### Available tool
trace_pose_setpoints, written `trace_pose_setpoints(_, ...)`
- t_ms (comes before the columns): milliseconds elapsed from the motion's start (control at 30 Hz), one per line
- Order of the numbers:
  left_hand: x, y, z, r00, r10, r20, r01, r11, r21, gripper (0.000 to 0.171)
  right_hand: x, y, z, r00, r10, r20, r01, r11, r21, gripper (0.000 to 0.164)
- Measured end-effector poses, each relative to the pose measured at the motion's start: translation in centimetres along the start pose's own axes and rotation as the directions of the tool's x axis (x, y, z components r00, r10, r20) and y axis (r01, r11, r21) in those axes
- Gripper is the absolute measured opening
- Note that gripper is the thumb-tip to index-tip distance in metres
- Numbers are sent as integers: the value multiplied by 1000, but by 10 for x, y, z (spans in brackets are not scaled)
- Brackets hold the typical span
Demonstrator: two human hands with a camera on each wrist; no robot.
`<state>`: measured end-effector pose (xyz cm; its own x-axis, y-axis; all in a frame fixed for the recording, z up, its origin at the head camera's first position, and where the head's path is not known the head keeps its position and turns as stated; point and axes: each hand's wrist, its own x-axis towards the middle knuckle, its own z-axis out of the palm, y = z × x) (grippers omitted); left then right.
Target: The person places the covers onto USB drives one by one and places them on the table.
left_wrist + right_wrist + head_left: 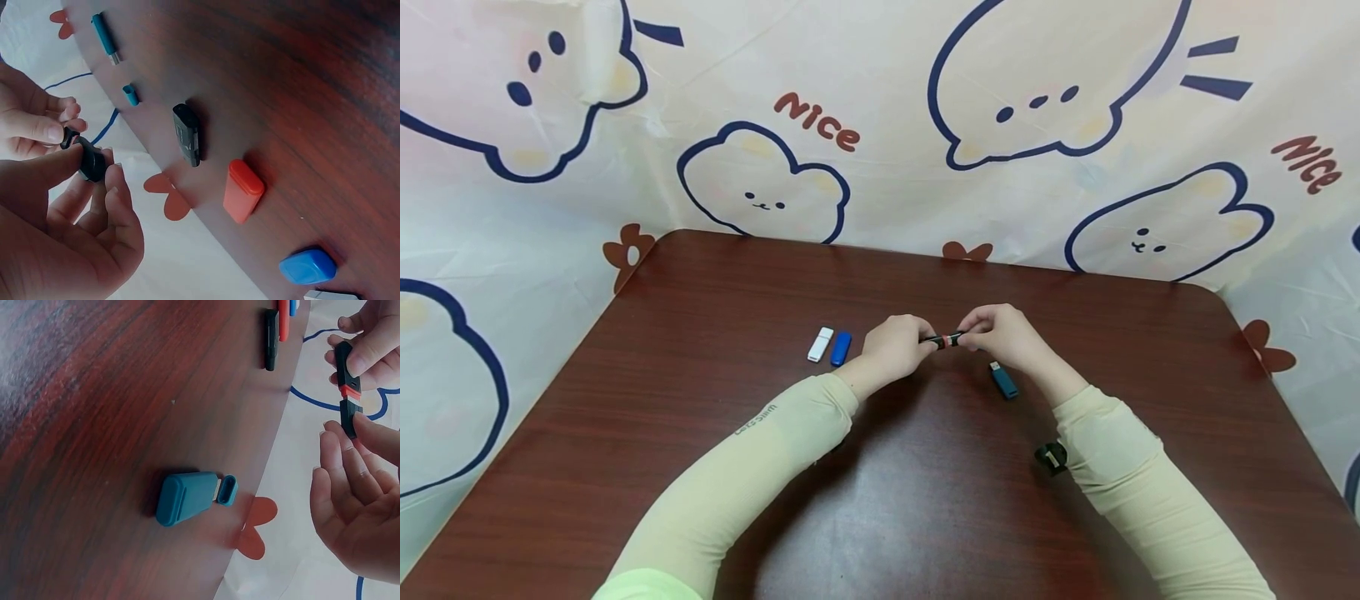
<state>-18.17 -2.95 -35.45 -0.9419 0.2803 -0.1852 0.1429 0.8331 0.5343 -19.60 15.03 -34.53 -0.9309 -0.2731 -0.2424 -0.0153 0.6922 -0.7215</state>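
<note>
A black USB flash drive (pixel 347 365) with a red band near its connector is held above the table between both hands. My left hand (pixel 895 346) pinches its body with thumb and fingers. My right hand (pixel 1003 333) pinches the black cap (pixel 350 417) at the other end. Between body and cap a short stretch of pale metal connector shows in the right wrist view, so the cap is partly off. Near the right hand lies a teal USB drive (pixel 1004 381) with its connector bare. Its small teal cap (pixel 130 95) lies apart from it.
Several more sticks lie in a row on the brown table (pixel 925 500): a black one (pixel 186 134), a red one (pixel 242 190), a blue one (pixel 841 348) and a white one (pixel 821 344). A patterned cloth (pixel 880 192) hangs behind the table's far edge.
</note>
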Motion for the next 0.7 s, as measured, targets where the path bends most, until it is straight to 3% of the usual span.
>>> trace_pose_setpoints(433,2,-6,-2,1000,-9,-14,7,987,-158,18,1,1,2,1000,-8,18,7,999,45,18)
trace_pose_setpoints(700,2,-7,-3,1000,-9,-13,6,981,-195,18,1,-1,2,1000,4,17,-5,998,66,18)
